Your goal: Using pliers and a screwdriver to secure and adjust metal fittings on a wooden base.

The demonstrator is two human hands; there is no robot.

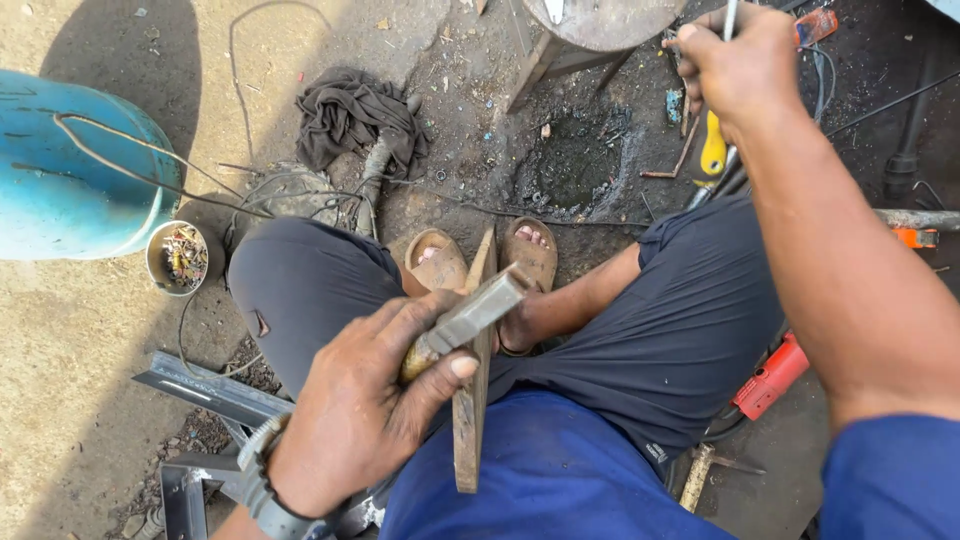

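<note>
Sitting low, I have a blue drum (70, 170) and a small tin of scraps (178, 257) on the ground far left. My left hand (365, 405) has its fingers (430, 325) wrapped tight round a grey metal bar (470, 315), resting against a wooden strip (472, 400) between my knees. Up right, my right hand (740, 65) is closed firmly on a thin metal rod (730, 15), above a yellow-handled tool (712, 145).

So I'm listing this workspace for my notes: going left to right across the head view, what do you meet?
Blue drum → small tin of scraps → dark rag → left hand gripping a metal bar → right hand raised around a thin rod → red power tool.
</note>
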